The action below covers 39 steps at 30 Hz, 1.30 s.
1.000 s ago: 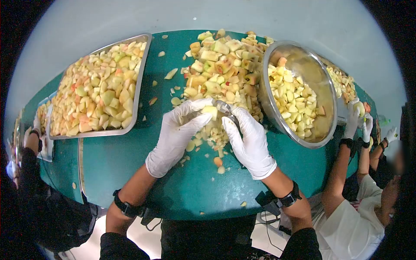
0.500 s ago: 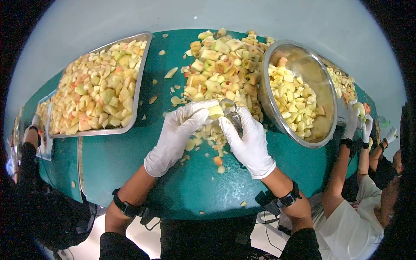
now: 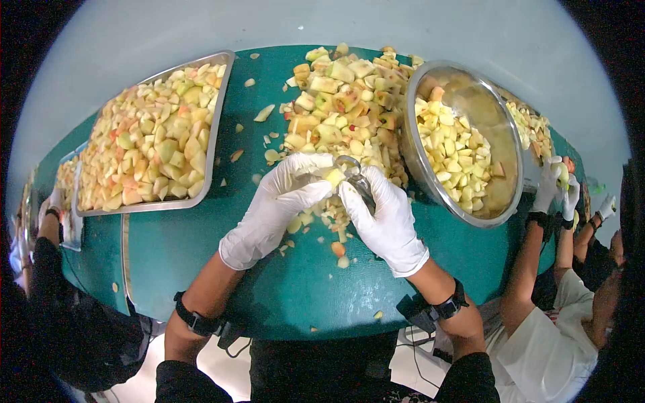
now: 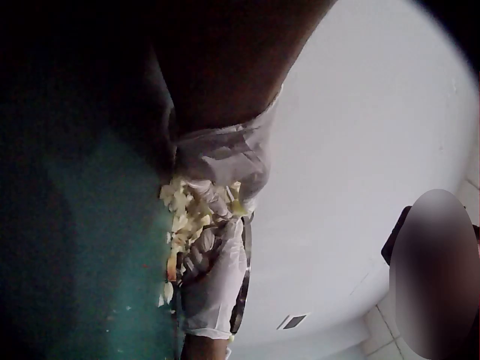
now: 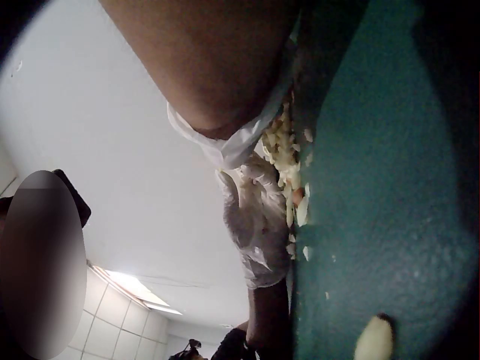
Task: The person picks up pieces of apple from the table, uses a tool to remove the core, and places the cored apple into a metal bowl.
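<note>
White-gloved, the left hand (image 3: 270, 207) pinches a chunk (image 3: 334, 176) over the tabletop (image 3: 306, 295), inward of its near edge; the right hand (image 3: 390, 227) grips a tool (image 3: 361, 183) that could slip if juice-slick.

So my left hand (image 3: 272, 215) and right hand (image 3: 388, 225) are both plain white, against a deep teal-green table (image 3: 181, 262). The chunk (image 3: 334, 176) is pale yellow, the tool (image 3: 363, 183) silvery. The pile (image 3: 342, 101) is a total mishmash: cream, yellow and green, with red bits and brown blotches. Tray (image 3: 224, 111) and bowl (image 3: 496, 114) are both shiny silver. My straps (image 3: 191, 320) and sleeves (image 3: 188, 383) are black, the neighbour's shirt (image 3: 547, 346) is mostly white, the wall (image 3: 302, 27) pale grey-blue, and the tiles (image 5: 112, 322) whitish with a darker grid.
</note>
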### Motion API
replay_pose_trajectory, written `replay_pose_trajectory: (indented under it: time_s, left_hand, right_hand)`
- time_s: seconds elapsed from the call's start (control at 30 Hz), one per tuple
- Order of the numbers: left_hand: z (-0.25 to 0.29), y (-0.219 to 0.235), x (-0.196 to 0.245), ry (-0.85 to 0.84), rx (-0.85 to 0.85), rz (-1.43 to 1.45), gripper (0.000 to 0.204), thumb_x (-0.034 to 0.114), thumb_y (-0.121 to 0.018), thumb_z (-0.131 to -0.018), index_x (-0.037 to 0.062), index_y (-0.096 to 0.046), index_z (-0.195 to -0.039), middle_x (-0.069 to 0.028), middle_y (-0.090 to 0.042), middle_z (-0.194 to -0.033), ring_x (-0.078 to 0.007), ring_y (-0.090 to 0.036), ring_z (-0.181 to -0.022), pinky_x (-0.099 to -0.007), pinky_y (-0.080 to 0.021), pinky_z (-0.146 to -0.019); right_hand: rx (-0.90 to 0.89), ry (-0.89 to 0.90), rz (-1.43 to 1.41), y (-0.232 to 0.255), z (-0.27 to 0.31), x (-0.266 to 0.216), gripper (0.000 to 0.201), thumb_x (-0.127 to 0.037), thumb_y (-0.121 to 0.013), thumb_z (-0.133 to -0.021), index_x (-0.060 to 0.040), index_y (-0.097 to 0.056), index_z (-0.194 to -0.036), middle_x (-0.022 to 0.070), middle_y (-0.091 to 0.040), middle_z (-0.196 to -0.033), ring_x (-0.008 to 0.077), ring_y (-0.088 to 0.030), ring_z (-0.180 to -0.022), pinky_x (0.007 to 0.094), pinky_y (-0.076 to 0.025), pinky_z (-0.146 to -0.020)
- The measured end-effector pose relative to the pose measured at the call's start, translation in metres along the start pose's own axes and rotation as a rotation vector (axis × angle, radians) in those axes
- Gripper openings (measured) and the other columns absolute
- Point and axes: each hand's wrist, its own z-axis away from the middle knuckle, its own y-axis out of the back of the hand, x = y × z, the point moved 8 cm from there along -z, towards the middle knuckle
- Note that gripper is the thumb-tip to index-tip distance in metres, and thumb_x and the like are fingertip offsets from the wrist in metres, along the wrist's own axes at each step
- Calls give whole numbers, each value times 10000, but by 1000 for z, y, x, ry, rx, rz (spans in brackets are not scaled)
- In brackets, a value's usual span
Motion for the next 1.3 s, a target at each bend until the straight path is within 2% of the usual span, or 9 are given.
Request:
replay_pose_trajectory:
  time_s: [0.1, 0.2, 0.4, 0.7, 0.8, 0.9, 1.0, 1.3]
  left_hand:
    - [-1, -2, 1, -44, -10, -12, 366, 33, -641, -969, 34, -615, -1333, -20, -665, -1262, -114, -608, -1177, -298, -484, -1041]
    - [-1, -1, -1, -27, -20, 5, 409, 72, -708, -942, 25, -608, -1335, -45, -673, -1259, -123, -624, -1157, -294, -487, -1044]
    - [0, 1, -2, 41, -17, -33, 375, 93, -721, -936, 23, -643, -1297, -39, -685, -1226, -108, -630, -1108, -284, -497, -1010]
    - [0, 1, -5, -21, -8, 78, 336, 104, -720, -950, 41, -648, -1272, -29, -692, -1190, -108, -639, -1090, -283, -508, -987]
    - [1, 2, -2, -46, -7, 18, 334, 99, -718, -954, 37, -644, -1273, -31, -692, -1187, -105, -642, -1075, -279, -513, -973]
    - [2, 2, 0, -46, -14, -65, 330, 86, -711, -956, 25, -636, -1272, -43, -690, -1184, -102, -644, -1061, -275, -518, -956]
    - [3, 1, 5, -118, -8, -142, 328, 68, -700, -959, 9, -626, -1273, -52, -688, -1184, -104, -645, -1052, -275, -521, -945]
    - [7, 0, 11, -230, 26, -207, 330, 46, -698, -956, -35, -611, -1264, -85, -685, -1193, -133, -652, -1095, -290, -524, -975]
  right_hand:
    - [-10, -50, -5, 0, 0, 0, 226, -199, -704, -967, -18, -628, -1081, 146, -711, -855, 257, -679, -708, 343, -528, -682]
    - [54, -68, -12, 3, 0, 6, 283, -315, -707, -951, -66, -636, -1066, 178, -700, -824, 393, -698, -749, 458, -537, -653]
    - [39, -73, -51, 0, -1, 7, 329, -351, -735, -925, -81, -650, -1093, 164, -707, -806, 383, -701, -726, 448, -551, -650]
    - [41, 10, 19, 5, -1, -5, 404, -402, -774, -884, -95, -651, -1117, 156, -713, -838, 368, -708, -736, 444, -555, -650]
    - [19, -36, 17, 5, -2, -1, 410, -408, -773, -885, -93, -653, -1120, 152, -713, -848, 366, -711, -751, 446, -553, -652]
    - [57, 27, 50, 8, -1, -6, 385, -404, -761, -899, -90, -656, -1098, 145, -712, -846, 371, -710, -756, 451, -551, -649]
    - [92, 71, 75, 9, -1, -6, 362, -400, -753, -909, -93, -658, -1076, 140, -709, -840, 374, -707, -749, 452, -551, -644]
    - [67, 51, 94, 10, 0, -10, 325, -400, -726, -932, -101, -646, -1034, 156, -717, -862, 389, -706, -740, 472, -552, -633]
